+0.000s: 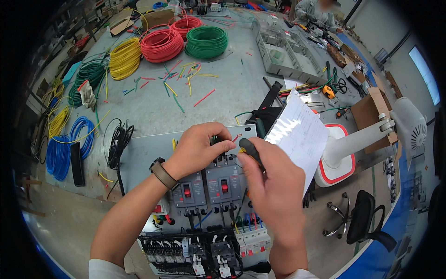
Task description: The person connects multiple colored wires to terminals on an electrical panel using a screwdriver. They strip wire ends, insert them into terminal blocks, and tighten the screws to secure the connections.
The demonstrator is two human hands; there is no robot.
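Note:
My left hand (203,145), with a dark watch on a brown strap (163,175), is over the top edge of the grey mounting panel (139,153). Its thumb and fingers are pressed together; what they pinch is mostly hidden. A short red piece (237,137) shows just beyond the fingertips. Close by on the right, my right hand (276,183) is closed around a tool with a dark grey and yellow handle (251,149); its working end cannot be seen. Below the hands, two grey circuit breakers with red switches (187,190) (224,186) are mounted side by side on the panel.
Miniature breakers (253,242) and black-wired parts (162,249) fill the near panel. Red (161,45), green (206,42) and yellow (125,58) wire coils lie behind. A paper sheet (299,135) leans beside a white fan (334,158). A person (316,14) sits far right.

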